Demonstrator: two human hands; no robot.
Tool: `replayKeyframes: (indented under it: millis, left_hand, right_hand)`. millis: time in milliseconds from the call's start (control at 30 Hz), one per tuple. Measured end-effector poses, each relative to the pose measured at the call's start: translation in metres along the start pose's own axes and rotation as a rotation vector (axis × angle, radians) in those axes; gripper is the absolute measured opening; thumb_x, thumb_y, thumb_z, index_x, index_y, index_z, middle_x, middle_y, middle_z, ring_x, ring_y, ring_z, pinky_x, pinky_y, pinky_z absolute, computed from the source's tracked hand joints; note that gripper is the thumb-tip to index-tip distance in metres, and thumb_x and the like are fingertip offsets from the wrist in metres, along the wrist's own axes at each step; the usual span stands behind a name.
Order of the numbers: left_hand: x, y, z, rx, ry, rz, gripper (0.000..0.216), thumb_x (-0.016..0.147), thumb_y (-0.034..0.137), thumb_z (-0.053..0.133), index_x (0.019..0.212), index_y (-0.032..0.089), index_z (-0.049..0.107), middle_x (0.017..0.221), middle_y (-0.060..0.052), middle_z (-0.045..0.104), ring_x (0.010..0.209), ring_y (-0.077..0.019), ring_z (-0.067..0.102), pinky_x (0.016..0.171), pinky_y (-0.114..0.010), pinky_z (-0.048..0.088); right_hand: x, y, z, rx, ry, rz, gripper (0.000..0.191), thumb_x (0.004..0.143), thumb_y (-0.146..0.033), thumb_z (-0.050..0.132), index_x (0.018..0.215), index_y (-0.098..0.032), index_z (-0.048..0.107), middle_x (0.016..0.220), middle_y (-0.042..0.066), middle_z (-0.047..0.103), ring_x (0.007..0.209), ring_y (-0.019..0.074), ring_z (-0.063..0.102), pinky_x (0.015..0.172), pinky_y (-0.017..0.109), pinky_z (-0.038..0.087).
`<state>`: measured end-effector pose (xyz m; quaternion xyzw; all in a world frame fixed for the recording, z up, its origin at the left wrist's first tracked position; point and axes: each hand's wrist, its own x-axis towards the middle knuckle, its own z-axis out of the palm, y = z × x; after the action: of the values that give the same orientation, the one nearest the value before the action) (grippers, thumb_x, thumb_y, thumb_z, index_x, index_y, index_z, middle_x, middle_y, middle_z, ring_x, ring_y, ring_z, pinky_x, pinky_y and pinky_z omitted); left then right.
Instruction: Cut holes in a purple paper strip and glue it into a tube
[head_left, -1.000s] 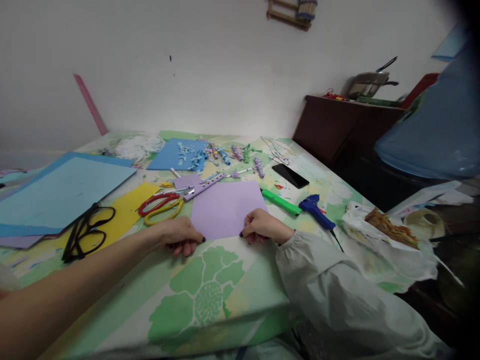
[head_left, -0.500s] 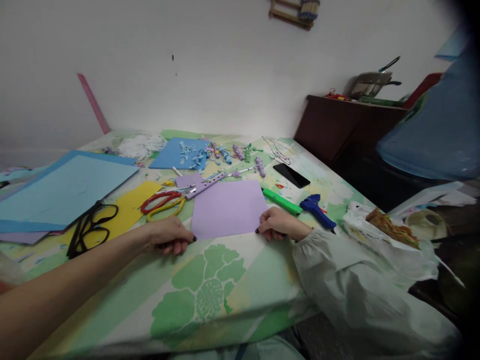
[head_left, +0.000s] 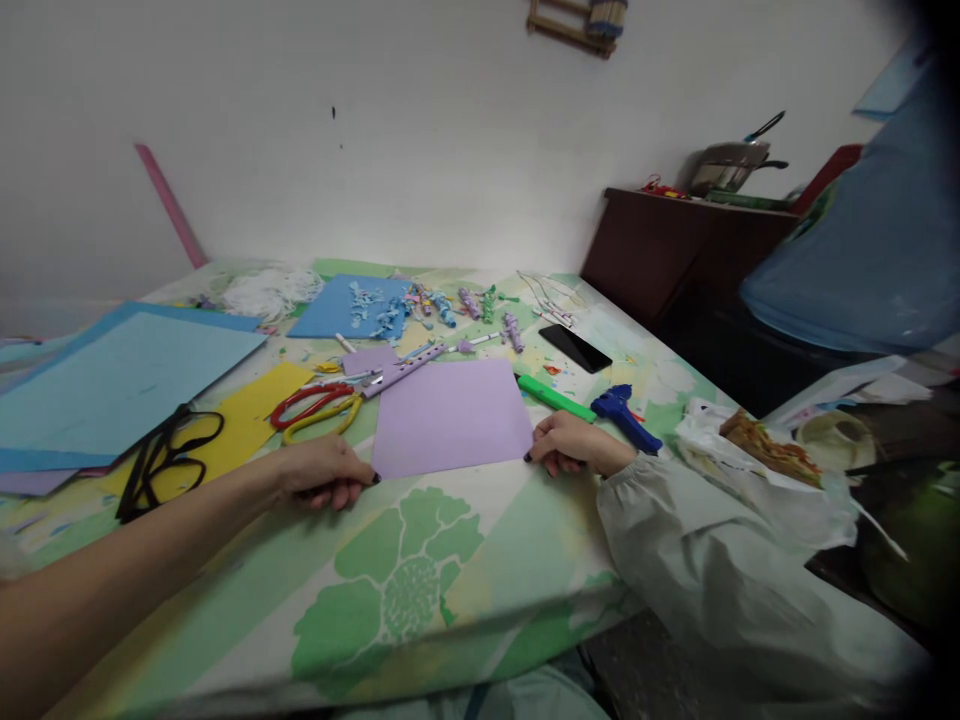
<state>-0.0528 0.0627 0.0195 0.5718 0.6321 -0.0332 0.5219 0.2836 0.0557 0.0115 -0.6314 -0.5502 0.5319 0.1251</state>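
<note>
A lilac paper sheet [head_left: 450,415] lies flat on the table's green floral cloth [head_left: 405,570]. My left hand [head_left: 324,470] rests at the sheet's near left corner, fingers curled, a dark-nailed fingertip touching the edge. At the near right corner sits my right hand [head_left: 571,444], sleeved in pale grey, fingers curled and pressed on the corner. Neither hand lifts the sheet.
Red and yellow scissors [head_left: 315,408] and a lilac ruler [head_left: 409,366] lie behind the sheet. A green marker [head_left: 553,397], blue glue gun [head_left: 624,417] and black phone [head_left: 576,347] are to the right. Blue sheets [head_left: 120,380], yellow paper [head_left: 232,430] and black scissors [head_left: 161,455] lie left. A food bag [head_left: 757,455] sits at the right edge.
My right hand has slid right along the sheet's near edge to its right corner. My left hand has drawn slightly left and back. The sheet now lies flat and fully shown.
</note>
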Motion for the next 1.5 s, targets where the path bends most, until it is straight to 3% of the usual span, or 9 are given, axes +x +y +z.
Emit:
replayKeyframes:
  millis: [267, 933, 1167, 1300, 1500]
  left_hand:
    - [-0.002, 0.000, 0.000, 0.009, 0.017, 0.012, 0.031, 0.059, 0.040, 0.060, 0.038, 0.017, 0.058, 0.036, -0.001, 0.050, 0.030, -0.0062, 0.033, 0.036, -0.020, 0.021]
    - [0.000, -0.008, -0.003, -0.001, 0.002, 0.035, 0.025, 0.057, 0.036, 0.057, 0.041, 0.018, 0.058, 0.038, -0.003, 0.054, 0.029, -0.0071, 0.032, 0.034, -0.021, 0.019]
    - [-0.004, -0.011, -0.003, 0.015, 0.046, 0.059, 0.025, 0.059, 0.032, 0.053, 0.039, 0.018, 0.055, 0.038, -0.003, 0.052, 0.029, -0.0074, 0.034, 0.034, -0.021, 0.022]
    - [-0.004, 0.002, 0.004, 0.049, 0.094, 0.118, 0.030, 0.065, 0.034, 0.053, 0.040, 0.018, 0.052, 0.035, 0.000, 0.047, 0.029, -0.0081, 0.035, 0.034, -0.021, 0.023]
    - [0.005, 0.039, 0.032, 0.106, 0.080, 0.248, 0.029, 0.068, 0.032, 0.059, 0.044, 0.017, 0.053, 0.033, 0.004, 0.045, 0.029, -0.0074, 0.037, 0.034, -0.021, 0.026]
  right_hand:
    - [0.004, 0.008, -0.008, 0.032, 0.017, 0.023, 0.017, 0.060, -0.018, 0.065, 0.050, -0.018, 0.051, 0.036, -0.003, 0.055, 0.027, 0.0049, 0.035, 0.027, 0.017, 0.022]
    - [-0.007, 0.010, -0.014, 0.046, 0.039, 0.061, 0.018, 0.064, -0.014, 0.058, 0.049, -0.019, 0.049, 0.042, 0.001, 0.058, 0.029, 0.0059, 0.038, 0.029, 0.018, 0.024]
    - [-0.009, 0.011, -0.016, 0.025, 0.020, -0.010, 0.016, 0.064, -0.013, 0.056, 0.052, -0.019, 0.047, 0.043, 0.000, 0.058, 0.029, 0.0054, 0.038, 0.029, 0.017, 0.025]
    - [-0.011, -0.006, 0.002, 0.002, 0.051, -0.127, 0.016, 0.064, -0.011, 0.055, 0.056, -0.020, 0.044, 0.040, -0.004, 0.055, 0.028, 0.0050, 0.038, 0.029, 0.016, 0.025]
    - [0.006, -0.046, 0.067, -0.063, -0.037, -0.253, 0.015, 0.067, -0.010, 0.062, 0.060, -0.018, 0.051, 0.041, -0.007, 0.056, 0.031, 0.0056, 0.046, 0.033, 0.015, 0.032]
